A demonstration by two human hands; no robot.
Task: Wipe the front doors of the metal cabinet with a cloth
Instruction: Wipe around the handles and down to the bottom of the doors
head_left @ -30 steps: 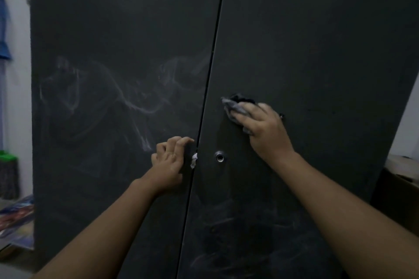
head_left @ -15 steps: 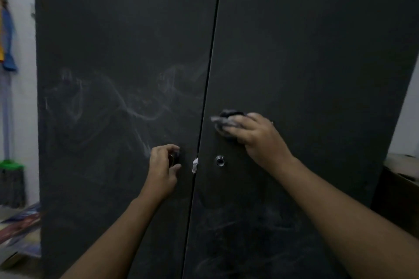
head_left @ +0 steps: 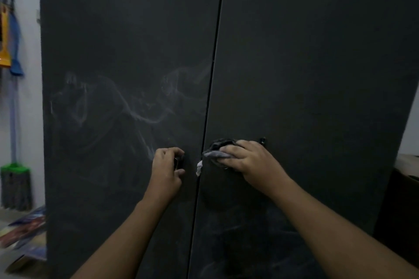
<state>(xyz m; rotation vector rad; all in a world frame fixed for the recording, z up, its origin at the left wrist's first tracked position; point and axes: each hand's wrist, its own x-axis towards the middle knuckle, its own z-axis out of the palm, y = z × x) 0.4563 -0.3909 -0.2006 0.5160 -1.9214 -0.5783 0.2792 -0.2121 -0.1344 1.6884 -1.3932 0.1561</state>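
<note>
Pressing crumpled cloth (head_left: 217,151) on right door (head_left: 306,75) with right hand (head_left: 251,162), clamping fingers (head_left: 233,148) round it; gripping handle (head_left: 176,163) on left door (head_left: 124,41) with left hand (head_left: 165,171).

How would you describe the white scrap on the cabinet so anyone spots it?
Find the dark two-door cabinet and follow its centre seam down. The scrap sits at that seam, between the left hand and the grey cloth under the right hand. Nothing else there is white.
</note>
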